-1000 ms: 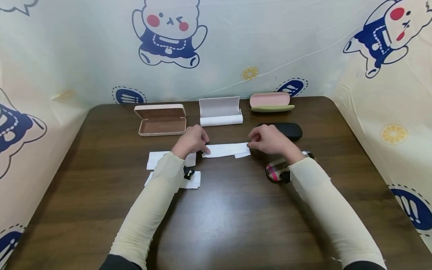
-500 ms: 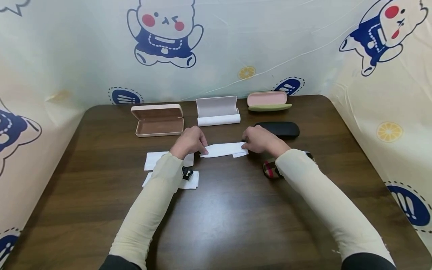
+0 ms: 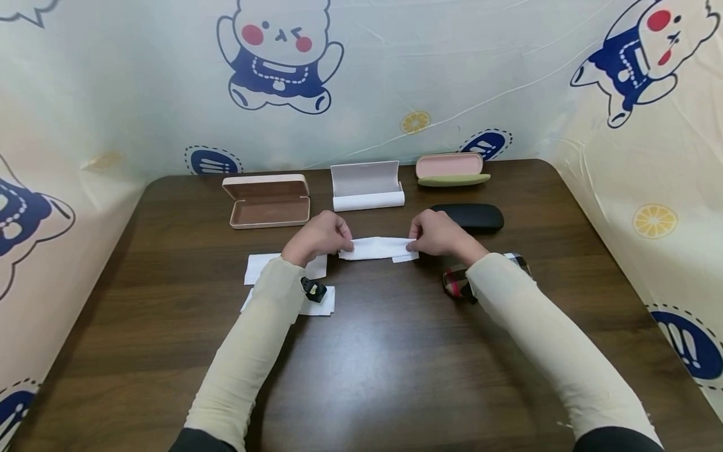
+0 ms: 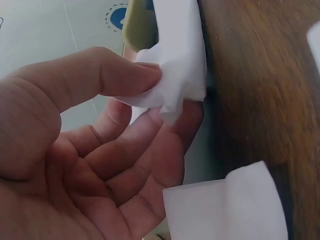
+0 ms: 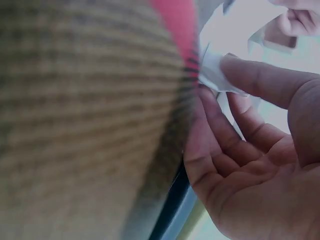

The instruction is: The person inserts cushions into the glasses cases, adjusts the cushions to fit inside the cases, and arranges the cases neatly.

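A folded white tissue [image 3: 377, 248] stretches in a narrow strip between both hands. My left hand [image 3: 321, 238] pinches its left end; in the left wrist view the thumb [image 4: 132, 80] presses on top with fingers beneath. At the other end, my right hand [image 3: 439, 236] pinches the strip between thumb and fingers, its far corner [image 5: 215, 70] bunched in the right wrist view. Two more folded white tissues lie to the left: one [image 3: 258, 267] behind the left wrist and another [image 3: 321, 305] nearer, both partly hidden by the left arm.
Open glasses cases stand along the back: a brown-lined one [image 3: 270, 213], a white one [image 3: 368, 199] and a green one with pink lining [image 3: 452, 179]. A black case [image 3: 476, 217] lies behind the right hand. A plaid case [image 3: 455, 282] sits partly under the right forearm.
My right hand has moved slightly left and taken hold of the tissue's right end. The strip now looks slightly raised between both hands; the cases stay where they were.
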A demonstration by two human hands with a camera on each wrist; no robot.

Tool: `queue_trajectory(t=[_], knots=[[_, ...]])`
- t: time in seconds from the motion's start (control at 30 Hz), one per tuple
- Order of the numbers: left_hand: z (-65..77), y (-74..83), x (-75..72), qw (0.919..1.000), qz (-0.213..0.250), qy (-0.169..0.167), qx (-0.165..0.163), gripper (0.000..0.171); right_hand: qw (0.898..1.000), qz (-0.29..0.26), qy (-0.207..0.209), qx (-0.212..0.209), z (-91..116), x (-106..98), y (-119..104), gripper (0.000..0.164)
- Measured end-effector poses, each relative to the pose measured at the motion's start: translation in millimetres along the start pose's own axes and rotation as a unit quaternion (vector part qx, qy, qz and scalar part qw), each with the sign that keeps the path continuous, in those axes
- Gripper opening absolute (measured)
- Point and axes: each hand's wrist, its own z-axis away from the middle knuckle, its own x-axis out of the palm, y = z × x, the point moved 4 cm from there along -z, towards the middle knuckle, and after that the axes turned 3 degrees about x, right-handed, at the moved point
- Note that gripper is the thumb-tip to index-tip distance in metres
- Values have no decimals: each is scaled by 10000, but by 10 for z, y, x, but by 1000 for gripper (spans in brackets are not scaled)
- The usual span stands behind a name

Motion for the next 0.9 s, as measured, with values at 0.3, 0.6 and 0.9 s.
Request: queue_trajectory(t=[0.3,0.6,0.9], knots=[[-73,64,-9,9967,717,388,-35,16,9923,-1200,311,68,113,-194,162,10],[-138,226,23,9951,627,747,177,8,9781,-1924,787,89,227,-354,348,17],[-312,496,103,9893,975,987,457,7,9627,-2358,1310,185,320,-552,547,22]])
